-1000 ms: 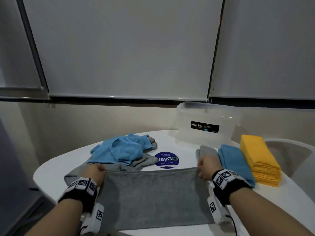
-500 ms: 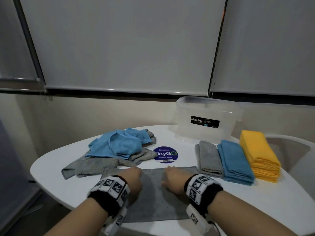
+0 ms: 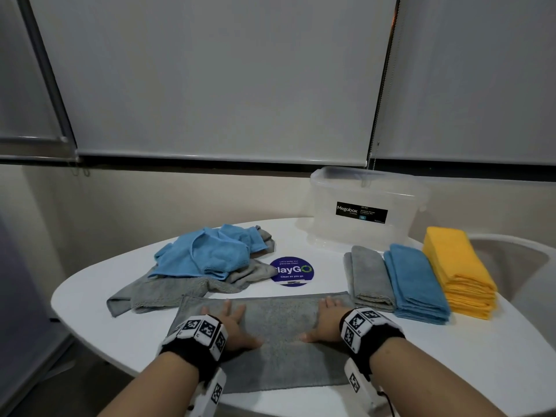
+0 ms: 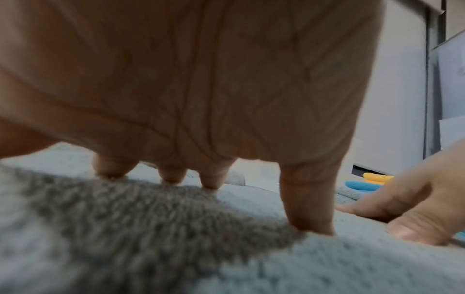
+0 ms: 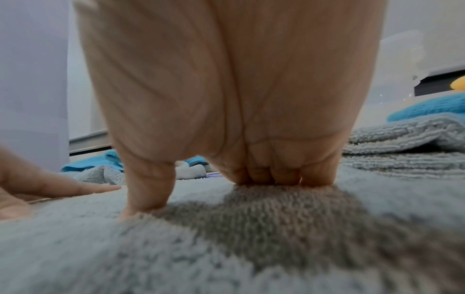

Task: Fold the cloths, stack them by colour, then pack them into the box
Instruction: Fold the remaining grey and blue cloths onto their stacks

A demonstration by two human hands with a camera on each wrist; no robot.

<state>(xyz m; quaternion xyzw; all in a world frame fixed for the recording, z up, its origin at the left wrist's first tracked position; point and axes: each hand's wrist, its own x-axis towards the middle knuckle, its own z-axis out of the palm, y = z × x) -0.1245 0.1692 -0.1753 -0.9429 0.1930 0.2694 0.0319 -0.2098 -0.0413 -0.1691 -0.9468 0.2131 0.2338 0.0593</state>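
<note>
A grey cloth [image 3: 279, 335] lies folded flat on the white table [image 3: 90, 296] right in front of me. My left hand [image 3: 231, 323] and right hand [image 3: 325, 320] both press on it with straight, spread fingers, palms down and apart. In the left wrist view my left hand [image 4: 214, 169] touches the grey pile with its fingertips, and in the right wrist view my right hand [image 5: 251, 159] does the same. Folded stacks sit to the right: grey [image 3: 368, 275], blue [image 3: 416, 281], yellow [image 3: 457, 266]. The clear plastic box [image 3: 364, 209] stands behind them.
A heap of unfolded blue cloths [image 3: 207, 251] and grey cloths [image 3: 168, 291] lies at the back left. A round blue sticker [image 3: 291, 270] marks the table's middle. A white chair [image 3: 511, 266] stands past the right edge. The wall and blinds are close behind.
My hands let go of the cloth's far corners, came together at its middle, then slid apart over it with flat fingers. The cloth lies flatter on the table.
</note>
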